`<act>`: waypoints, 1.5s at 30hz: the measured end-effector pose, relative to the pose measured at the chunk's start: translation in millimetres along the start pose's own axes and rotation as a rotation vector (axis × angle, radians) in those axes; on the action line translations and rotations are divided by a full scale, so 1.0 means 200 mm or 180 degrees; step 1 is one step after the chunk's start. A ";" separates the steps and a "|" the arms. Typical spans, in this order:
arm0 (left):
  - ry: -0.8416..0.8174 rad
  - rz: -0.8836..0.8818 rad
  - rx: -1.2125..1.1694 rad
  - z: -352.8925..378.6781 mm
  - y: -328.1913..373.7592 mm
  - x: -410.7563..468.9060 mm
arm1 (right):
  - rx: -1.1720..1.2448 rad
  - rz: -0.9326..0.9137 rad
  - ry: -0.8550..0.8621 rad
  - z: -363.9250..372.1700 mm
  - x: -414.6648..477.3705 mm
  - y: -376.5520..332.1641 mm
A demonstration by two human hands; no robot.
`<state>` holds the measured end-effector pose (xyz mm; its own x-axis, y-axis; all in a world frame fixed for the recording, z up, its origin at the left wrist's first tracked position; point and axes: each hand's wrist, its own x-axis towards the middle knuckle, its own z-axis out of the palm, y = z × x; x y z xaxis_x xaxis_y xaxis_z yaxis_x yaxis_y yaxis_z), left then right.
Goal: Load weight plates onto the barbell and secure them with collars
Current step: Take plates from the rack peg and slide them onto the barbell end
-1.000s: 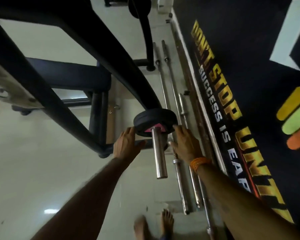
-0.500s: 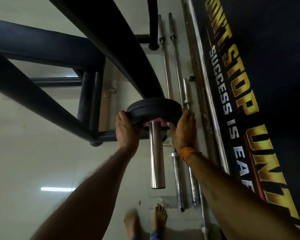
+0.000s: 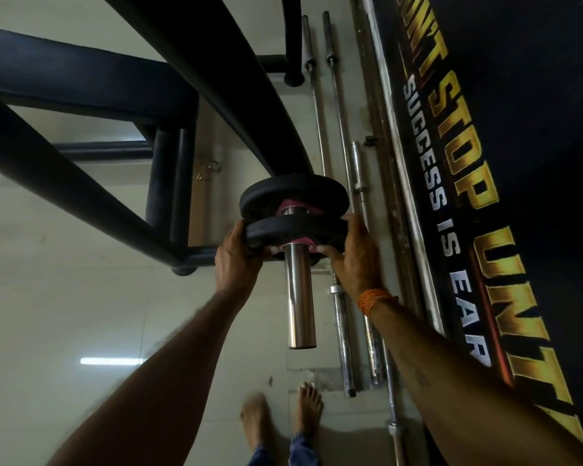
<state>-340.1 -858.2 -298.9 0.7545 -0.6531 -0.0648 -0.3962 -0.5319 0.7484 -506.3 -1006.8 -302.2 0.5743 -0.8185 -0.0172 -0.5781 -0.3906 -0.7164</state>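
A chrome barbell sleeve points toward me from the black rack. Two black weight plates with pink centres sit on it. The far plate is pushed in deep. The near plate stands a short gap in front of it. My left hand grips the near plate's left rim. My right hand grips its right rim, an orange thread band on that wrist. No collar is in view.
Thick black rack beams cross the upper left. Several spare bars lie on the tiled floor along a dark wall with gold lettering. My bare feet stand just below the sleeve's end.
Both hands closed on the outer plate's rims and drew it toward me along the sleeve, opening a gap that shows a second plate behind it.
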 end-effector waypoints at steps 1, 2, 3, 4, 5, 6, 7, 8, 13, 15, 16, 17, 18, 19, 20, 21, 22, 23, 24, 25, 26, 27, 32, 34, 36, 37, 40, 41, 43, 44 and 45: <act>0.0019 0.0027 0.0015 -0.01 0.00 -0.03 | 0.0036 0.0010 -0.0006 0.00 -0.03 0.00; 0.0039 0.0066 0.0036 -0.02 0.01 -0.07 | 0.0076 0.0037 -0.0015 0.00 -0.07 0.01; 0.0042 0.0092 0.0054 -0.03 0.01 -0.12 | 0.0102 0.0070 -0.0022 -0.01 -0.12 0.01; 0.0024 0.0105 0.0056 -0.04 0.01 -0.17 | 0.0116 0.0107 -0.0033 -0.01 -0.17 0.02; -0.0010 0.0108 0.0059 -0.05 0.01 -0.23 | 0.0117 0.0131 -0.0041 -0.02 -0.24 0.02; -0.0053 0.0112 0.0067 -0.07 0.00 -0.29 | 0.0112 0.0153 -0.0045 -0.02 -0.30 0.03; -0.0109 0.0119 0.0102 -0.08 -0.01 -0.35 | 0.0095 0.0182 -0.0054 -0.03 -0.37 0.03; -0.0168 0.0134 0.0153 -0.10 -0.02 -0.41 | 0.0074 0.0209 -0.0063 -0.04 -0.45 0.03; -0.0556 0.0024 0.0322 -0.17 -0.07 -0.78 | -0.0100 0.0297 -0.0018 -0.10 -0.89 0.00; -0.0684 0.0004 0.0416 -0.22 -0.08 -0.94 | -0.0165 0.0390 -0.0020 -0.11 -1.09 -0.02; -0.0746 -0.0009 0.0455 -0.25 -0.08 -1.02 | -0.0208 0.0447 -0.0033 -0.12 -1.19 -0.03; -0.0801 -0.0029 0.0494 -0.28 -0.08 -1.11 | -0.0246 0.0490 -0.0046 -0.13 -1.30 -0.05; -0.0844 -0.0051 0.0533 -0.33 -0.08 -1.20 | -0.0257 0.0522 -0.0057 -0.15 -1.41 -0.08; -0.0877 -0.0070 0.0565 -0.37 -0.08 -1.29 | -0.0232 0.0553 -0.0070 -0.16 -1.51 -0.12; -0.0889 -0.0081 0.0574 -0.43 -0.08 -1.38 | -0.0201 0.0567 -0.0068 -0.18 -1.61 -0.17; -0.0875 -0.0084 0.0568 -0.48 -0.08 -1.46 | -0.0189 0.0568 -0.0049 -0.19 -1.69 -0.21; -0.0847 -0.0073 0.0558 -0.54 -0.07 -1.54 | -0.0190 0.0553 -0.0018 -0.21 -1.77 -0.26; -0.0805 -0.0056 0.0544 -0.60 -0.07 -1.62 | -0.0175 0.0516 0.0004 -0.22 -1.84 -0.31; -0.0748 -0.0032 0.0528 -0.66 -0.06 -1.69 | -0.0132 0.0460 0.0015 -0.24 -1.90 -0.36; -0.0675 0.0005 0.0513 -0.73 -0.05 -1.75 | -0.0065 0.0375 0.0032 -0.25 -1.96 -0.41; -0.0590 0.0038 0.0489 -0.79 -0.04 -1.82 | -0.0006 0.0271 0.0055 -0.26 -2.01 -0.47; -0.0508 0.0072 0.0451 -0.86 -0.03 -1.89 | 0.0036 0.0145 0.0093 -0.28 -2.06 -0.52; -0.0028 0.0330 0.0251 -1.18 0.04 -2.14 | 0.0378 -0.0360 0.0307 -0.35 -2.25 -0.81; 0.0168 0.0460 0.0189 -1.30 0.05 -2.20 | 0.0489 -0.0536 0.0410 -0.36 -2.30 -0.92; 0.0359 0.0525 0.0182 -1.42 0.04 -2.24 | 0.0593 -0.0724 0.0475 -0.36 -2.34 -1.04; 0.0453 0.0537 0.0195 -1.48 0.03 -2.26 | 0.0634 -0.0842 0.0517 -0.36 -2.36 -1.10; 0.0731 0.0623 0.0222 -1.66 0.01 -2.30 | 0.0730 -0.1142 0.0647 -0.33 -2.40 -1.29; 0.0807 0.0646 0.0230 -1.72 -0.01 -2.31 | 0.0749 -0.1207 0.0657 -0.32 -2.41 -1.36; 0.0957 0.0687 0.0264 -1.86 -0.05 -2.32 | 0.0780 -0.1337 0.0687 -0.27 -2.43 -1.51; 0.1029 0.0711 0.0279 -1.93 -0.08 -2.32 | 0.0758 -0.1413 0.0731 -0.24 -2.44 -1.58; 0.1081 0.0744 0.0267 -2.00 -0.11 -2.32 | 0.0723 -0.1476 0.0777 -0.20 -2.45 -1.66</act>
<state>-472.0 -327.8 -21.5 0.7633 -0.5540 0.3322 -0.6078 -0.4417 0.6599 -618.8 -493.7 -27.0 0.5721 -0.6671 0.4771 -0.1427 -0.6538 -0.7431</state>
